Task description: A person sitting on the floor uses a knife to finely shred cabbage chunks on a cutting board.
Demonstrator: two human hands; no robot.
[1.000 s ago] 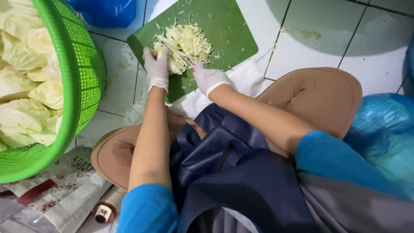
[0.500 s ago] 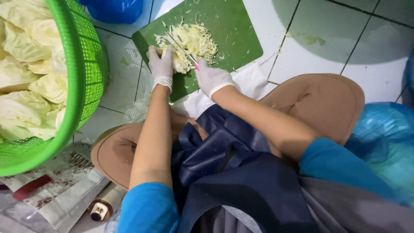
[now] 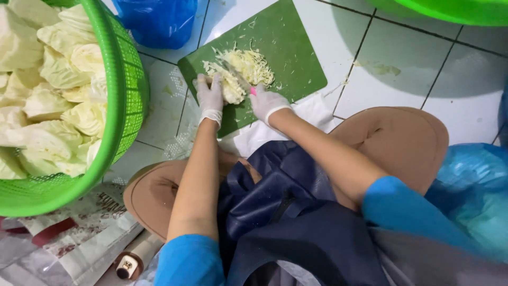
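Note:
A green cutting board [image 3: 286, 37] lies on the white tiled floor with a pile of shredded cabbage [image 3: 253, 62] on it. My left hand [image 3: 210, 95], in a white glove, presses down on a piece of cabbage [image 3: 228, 85] at the pile's near left side. My right hand [image 3: 266, 101], also gloved, grips a knife with a pink handle [image 3: 253, 90]; its blade [image 3: 235, 73] lies across the cabbage just right of my left fingers.
A big green mesh basket [image 3: 124, 106] full of pale cabbage wedges [image 3: 58, 90] stands at the left. A blue plastic bag [image 3: 159, 21] sits behind it, another blue bag [image 3: 471, 196] at my right. A white cloth [image 3: 307, 114] lies under the board's near edge. A small bottle [image 3: 135, 259] and wrappers lie at the lower left.
The view has shifted a little. My hands stay on the cabbage at the board; the knife keeps working through the piece, and the shredded pile looks slightly more spread.

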